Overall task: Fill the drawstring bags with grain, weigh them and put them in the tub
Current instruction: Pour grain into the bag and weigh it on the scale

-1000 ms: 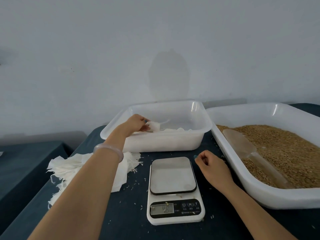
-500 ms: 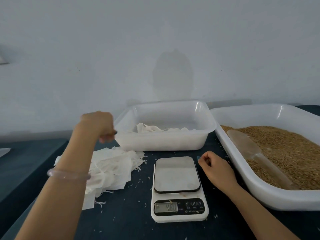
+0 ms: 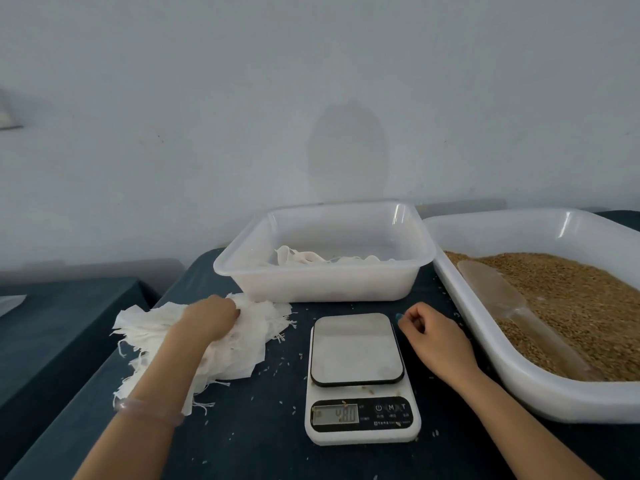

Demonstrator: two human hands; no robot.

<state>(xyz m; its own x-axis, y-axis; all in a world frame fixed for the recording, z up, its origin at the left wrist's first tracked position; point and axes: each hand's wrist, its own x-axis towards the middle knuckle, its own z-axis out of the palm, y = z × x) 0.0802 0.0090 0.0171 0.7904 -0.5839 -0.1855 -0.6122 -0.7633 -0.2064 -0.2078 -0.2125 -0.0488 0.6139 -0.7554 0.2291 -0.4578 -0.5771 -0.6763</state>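
Bags point(image 3: 242, 348): loose pile, left side of table point(image 3: 259, 431), far edge against tub point(image 3: 325, 285) front wall; more lie inside tub.
Left hand point(image 3: 211, 317): on pile, fingers curled into bags, gripping.
Right hand point(image 3: 436, 337): on table between scale point(image 3: 356, 348) and grain tray point(image 3: 519, 382) rim, fingers loosely curled, holding nothing.
Narrow bare strip between scale and tub.

Your empty white drawstring bags point(image 3: 239, 355) lie in a loose, frayed heap on the counter point(image 3: 263, 427), just left of the white scale point(image 3: 360, 375) with its steel plate. Behind them the clear tub point(image 3: 322, 282) holds a few more bags point(image 3: 304, 258), lying low. The brown grain point(image 3: 571, 306) fills the wide tray point(image 3: 540, 393) to your right.
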